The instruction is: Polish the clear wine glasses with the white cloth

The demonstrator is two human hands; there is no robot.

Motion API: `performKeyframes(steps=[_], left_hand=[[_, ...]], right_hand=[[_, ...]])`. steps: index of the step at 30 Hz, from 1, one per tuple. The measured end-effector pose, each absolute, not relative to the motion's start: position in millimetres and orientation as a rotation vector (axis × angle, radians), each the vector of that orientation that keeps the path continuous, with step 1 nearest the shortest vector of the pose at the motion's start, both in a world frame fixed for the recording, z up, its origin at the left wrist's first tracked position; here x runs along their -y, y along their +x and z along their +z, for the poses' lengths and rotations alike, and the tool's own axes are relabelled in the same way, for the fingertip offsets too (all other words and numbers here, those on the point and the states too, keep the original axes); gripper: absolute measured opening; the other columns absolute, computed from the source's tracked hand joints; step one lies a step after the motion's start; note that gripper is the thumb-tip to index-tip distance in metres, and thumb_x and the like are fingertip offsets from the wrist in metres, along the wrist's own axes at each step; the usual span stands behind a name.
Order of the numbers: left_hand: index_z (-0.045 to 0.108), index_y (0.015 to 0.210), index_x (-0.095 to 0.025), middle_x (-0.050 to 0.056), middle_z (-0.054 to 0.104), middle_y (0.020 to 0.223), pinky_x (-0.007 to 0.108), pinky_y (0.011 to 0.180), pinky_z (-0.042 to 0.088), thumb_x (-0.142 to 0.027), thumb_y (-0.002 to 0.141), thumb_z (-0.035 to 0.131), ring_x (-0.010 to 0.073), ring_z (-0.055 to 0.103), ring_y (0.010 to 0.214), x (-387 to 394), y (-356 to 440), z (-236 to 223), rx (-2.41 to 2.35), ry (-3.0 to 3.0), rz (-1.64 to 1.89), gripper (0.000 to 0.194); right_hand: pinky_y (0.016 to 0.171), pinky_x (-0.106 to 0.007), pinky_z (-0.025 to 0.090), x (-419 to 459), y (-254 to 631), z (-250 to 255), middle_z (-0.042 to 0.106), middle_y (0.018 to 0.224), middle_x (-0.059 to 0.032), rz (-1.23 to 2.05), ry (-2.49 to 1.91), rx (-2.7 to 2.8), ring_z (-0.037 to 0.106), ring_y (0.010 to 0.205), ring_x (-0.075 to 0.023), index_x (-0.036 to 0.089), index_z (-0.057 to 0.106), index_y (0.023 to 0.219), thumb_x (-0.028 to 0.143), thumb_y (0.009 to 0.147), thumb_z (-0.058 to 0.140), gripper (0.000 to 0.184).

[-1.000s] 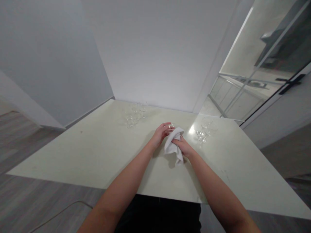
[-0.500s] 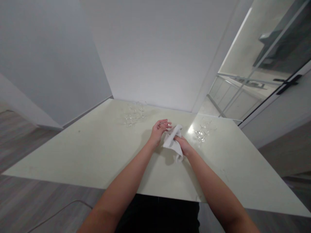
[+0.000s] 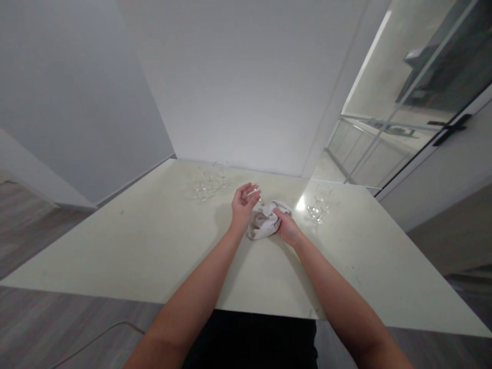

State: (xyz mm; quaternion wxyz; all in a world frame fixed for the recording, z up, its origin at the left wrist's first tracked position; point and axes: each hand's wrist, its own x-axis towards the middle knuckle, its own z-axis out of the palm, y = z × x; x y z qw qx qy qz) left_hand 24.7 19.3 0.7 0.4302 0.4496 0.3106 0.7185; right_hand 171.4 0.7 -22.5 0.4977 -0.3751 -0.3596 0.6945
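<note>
My left hand (image 3: 243, 202) is raised a little above the pale table (image 3: 126, 241), its fingers curled round a small clear glass (image 3: 253, 193) that is hard to make out. Just to its right, my right hand (image 3: 286, 229) grips a crumpled white cloth (image 3: 264, 224), which rests bunched on the tabletop. The cloth lies between the two hands and close under the glass.
Several clear glasses (image 3: 207, 182) stand in a cluster at the table's far edge, left of my hands. Another small group of clear glasses (image 3: 319, 205) stands to the right, beside a bright glare spot. White walls rise behind the table; a glass door is at the right.
The cloth has come off the glass and dropped onto the table under my right hand. My left hand has moved left and slightly away with the glass.
</note>
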Motion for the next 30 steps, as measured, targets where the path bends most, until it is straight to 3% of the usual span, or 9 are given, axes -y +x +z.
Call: performKeyframes(steps=[3, 6, 11, 17, 25, 30], left_hand=[[0.053, 0.118, -0.023, 0.014, 0.059, 0.128, 0.036, 0.090, 0.047, -0.038, 0.063, 0.082, 0.0242, 0.063, 0.110, -6, 29, 10, -0.766, 1.347, 1.712, 0.064], [0.054, 0.122, -0.025, 0.013, 0.058, 0.130, 0.036, 0.094, 0.045, -0.035, 0.063, 0.083, 0.0253, 0.060, 0.114, 7, 33, 14, -0.806, 1.526, 1.659, 0.066], [0.051, 0.129, -0.025, 0.013, 0.056, 0.133, 0.036, 0.097, 0.045, -0.037, 0.067, 0.079, 0.0255, 0.059, 0.116, 16, 37, 10, -0.779, 1.781, 1.577, 0.070], [0.044, 0.132, -0.022, 0.010, 0.064, 0.112, 0.032, 0.087, 0.049, -0.038, 0.067, 0.079, 0.0194, 0.066, 0.089, 14, 37, 4, -0.765, 1.801, 1.419, 0.075], [0.039, 0.132, -0.022, 0.006, 0.064, 0.103, 0.030, 0.085, 0.048, -0.036, 0.071, 0.076, 0.0187, 0.064, 0.094, 10, 37, 1, -0.871, 1.969, 1.432, 0.072], [0.033, 0.135, -0.022, 0.008, 0.064, 0.111, 0.030, 0.086, 0.050, -0.039, 0.076, 0.072, 0.0183, 0.064, 0.097, 9, 36, 0, -0.872, 2.008, 1.450, 0.073]], right_hand=[[0.078, -0.034, 0.055, -2, 172, -28, 0.073, 0.092, -0.0047, 1.621, -0.996, 0.820, 0.069, 0.086, -0.0202, 0.020, 0.061, 0.090, 0.034, 0.072, 0.070, 0.025], [0.074, -0.034, 0.055, -7, 178, -36, 0.073, 0.090, -0.0045, 1.530, -1.067, 0.854, 0.069, 0.080, -0.0196, 0.019, 0.061, 0.092, 0.035, 0.070, 0.072, 0.029], [0.077, -0.036, 0.055, -10, 184, -42, 0.073, 0.091, -0.0062, 1.337, -1.089, 0.985, 0.069, 0.085, -0.0230, 0.018, 0.064, 0.095, 0.039, 0.063, 0.076, 0.040], [0.081, -0.035, 0.054, -5, 183, -39, 0.072, 0.095, -0.0067, 1.295, -0.974, 1.162, 0.068, 0.089, -0.0238, 0.018, 0.066, 0.094, 0.045, 0.069, 0.074, 0.037], [0.076, -0.034, 0.056, -9, 181, -40, 0.072, 0.091, -0.0051, 1.216, -1.112, 0.991, 0.067, 0.085, -0.0220, 0.018, 0.060, 0.095, 0.037, 0.061, 0.078, 0.043], [0.079, -0.035, 0.055, -9, 178, -43, 0.073, 0.091, -0.0046, 1.404, -0.986, 1.000, 0.068, 0.088, -0.0224, 0.019, 0.062, 0.097, 0.034, 0.066, 0.072, 0.035]])
